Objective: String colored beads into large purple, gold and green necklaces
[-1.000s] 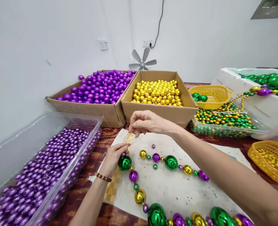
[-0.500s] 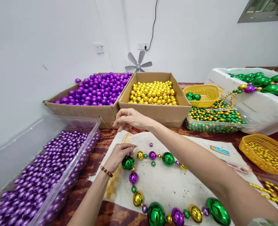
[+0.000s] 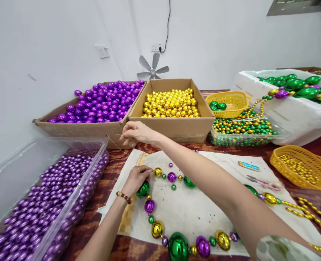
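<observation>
My left hand (image 3: 138, 178) is closed in a pinch on the bead garland's string, right beside a large green bead (image 3: 143, 189). What lies between its fingertips is mostly hidden. The garland runs down and right through a purple bead (image 3: 149, 206), a gold bead (image 3: 157, 229) and a bigger green bead (image 3: 178, 246). Across the far edge of the cloth, my right hand (image 3: 136, 133) is raised with its fingers pinched on a thin thread (image 3: 119, 135). Touching the left fingertips is a gold bead (image 3: 157, 172), with a purple bead (image 3: 171, 177) further along that strand.
A clear tub (image 3: 106, 145) of small purple beads stands left. Behind are cartons of purple and gold beads (image 3: 171, 105). Yellow baskets (image 3: 274, 159) and a white foam box (image 3: 253, 98) stand right. Scissors (image 3: 266, 183) and a small blue packet (image 3: 249, 166) lie on the white cloth (image 3: 193, 210).
The view has shifted slightly, so most things sit a little further left. My right hand stays raised with the thread, and my left hand keeps its pinch at the garland.
</observation>
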Motion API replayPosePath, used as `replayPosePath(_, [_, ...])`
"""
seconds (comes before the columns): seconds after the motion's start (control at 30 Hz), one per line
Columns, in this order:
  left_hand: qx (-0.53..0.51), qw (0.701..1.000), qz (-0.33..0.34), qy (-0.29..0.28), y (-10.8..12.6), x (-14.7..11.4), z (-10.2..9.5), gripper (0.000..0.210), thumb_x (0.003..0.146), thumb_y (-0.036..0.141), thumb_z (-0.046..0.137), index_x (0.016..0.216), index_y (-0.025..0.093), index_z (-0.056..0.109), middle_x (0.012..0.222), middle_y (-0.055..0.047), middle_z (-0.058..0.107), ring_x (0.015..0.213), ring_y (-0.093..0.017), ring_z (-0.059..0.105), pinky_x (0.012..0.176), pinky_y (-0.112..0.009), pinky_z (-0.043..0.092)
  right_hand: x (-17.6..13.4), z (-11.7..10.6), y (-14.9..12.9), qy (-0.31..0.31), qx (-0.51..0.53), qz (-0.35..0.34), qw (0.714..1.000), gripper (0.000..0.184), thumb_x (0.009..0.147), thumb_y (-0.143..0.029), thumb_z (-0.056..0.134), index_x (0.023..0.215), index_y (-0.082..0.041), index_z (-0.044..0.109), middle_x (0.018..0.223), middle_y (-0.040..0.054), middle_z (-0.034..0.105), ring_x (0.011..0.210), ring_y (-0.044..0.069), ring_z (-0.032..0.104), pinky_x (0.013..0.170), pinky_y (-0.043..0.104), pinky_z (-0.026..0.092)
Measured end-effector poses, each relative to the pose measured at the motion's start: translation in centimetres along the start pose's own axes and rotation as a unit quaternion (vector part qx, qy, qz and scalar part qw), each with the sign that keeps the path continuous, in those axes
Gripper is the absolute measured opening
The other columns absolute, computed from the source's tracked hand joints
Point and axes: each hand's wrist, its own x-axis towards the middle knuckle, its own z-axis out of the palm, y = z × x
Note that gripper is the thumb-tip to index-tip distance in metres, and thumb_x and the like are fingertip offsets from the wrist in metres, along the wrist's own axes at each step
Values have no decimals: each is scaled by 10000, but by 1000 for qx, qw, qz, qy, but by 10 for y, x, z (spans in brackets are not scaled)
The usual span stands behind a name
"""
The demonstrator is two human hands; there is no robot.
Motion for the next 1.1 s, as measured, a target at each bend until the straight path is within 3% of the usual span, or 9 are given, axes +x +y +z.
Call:
replayPosePath(0.17, [-1, 1000, -16, 17, -3, 3, -3, 161, 714, 303, 649, 716, 146, 684, 512, 18, 573, 484, -123, 495, 507, -239, 363, -24, -10, 31, 12, -269, 86, 959, 121, 816, -139, 505, 862, -171, 612, 757, 10, 694, 616, 105, 647, 503, 150, 440])
replayPosePath(0.27, [-26, 999, -35, 26, -7, 5, -6, 165, 690, 309, 665, 696, 144, 671, 509, 15, 573, 470, -123, 502, 498, -240, 371, -47, -18, 47, 26, -315, 145, 938, 179, 847, -213, 497, 949, -206, 643, 799, 8, 708, 714, 119, 665, 593, 173, 456])
replayPosePath(0.33, [-48, 997, -44, 34, -9, 5, -6, 173, 676, 317, 680, 688, 145, 664, 526, 11, 585, 483, -123, 520, 512, -239, 388, -56, -22, 56, 22, -332, 187, 924, 168, 829, -275, 536, 900, -202, 671, 784, 29, 709, 735, 155, 668, 636, 219, 466])
replayPosePath(0.43, [-80, 994, -56, 51, -12, 4, -7, 198, 663, 334, 698, 691, 142, 660, 536, 6, 597, 495, -122, 536, 519, -236, 397, -55, -17, 69, 12, -354, 249, 901, 222, 763, -393, 617, 763, -183, 690, 826, 85, 713, 807, 233, 665, 706, 311, 473])
replayPosePath(0.53, [-110, 989, -65, 75, -16, 2, -8, 224, 653, 344, 716, 701, 133, 661, 533, 8, 595, 494, -119, 542, 517, -233, 401, -47, -5, 81, 16, -363, 275, 890, 295, 678, -446, 683, 753, -160, 692, 924, 143, 702, 911, 297, 636, 751, 366, 457])
replayPosePath(0.63, [-144, 981, -69, 108, -19, -1, -11, 246, 652, 350, 729, 717, 124, 660, 548, 15, 589, 495, -103, 538, 512, -224, 401, -43, 2, 92, 18, -340, 264, 903, 233, 678, -345, 668, 811, -157, 704, 892, 108, 695, 880, 254, 622, 711, 312, 439])
replayPosePath(0.77, [-189, 972, -70, 122, -20, -4, -15, 282, 654, 359, 744, 764, 107, 682, 558, 14, 579, 500, -92, 530, 520, -225, 408, -51, -1, 93, -23, -256, 197, 946, 188, 722, -272, 604, 831, -157, 706, 723, 0, 635, 687, 120, 559, 567, 195, 371])
replayPosePath(0.93, [-208, 973, -61, 77, -9, -2, -11, 277, 647, 342, 767, 786, 107, 725, 569, -8, 605, 512, -98, 528, 561, -245, 434, -62, -1, 75, -92, -146, 120, 978, 170, 734, -235, 583, 836, -147, 687, 663, -35, 590, 578, 67, 495, 515, 159, 358])
replayPosePath(1.1, [-196, 979, -48, 20, 4, -6, -6, 231, 686, 337, 748, 725, 110, 730, 553, -25, 611, 537, -111, 540, 601, -249, 437, -55, 5, 71, -83, -97, 93, 987, 106, 703, -192, 585, 775, -135, 640, 576, -45, 545, 521, 71, 490, 481, 161, 360])
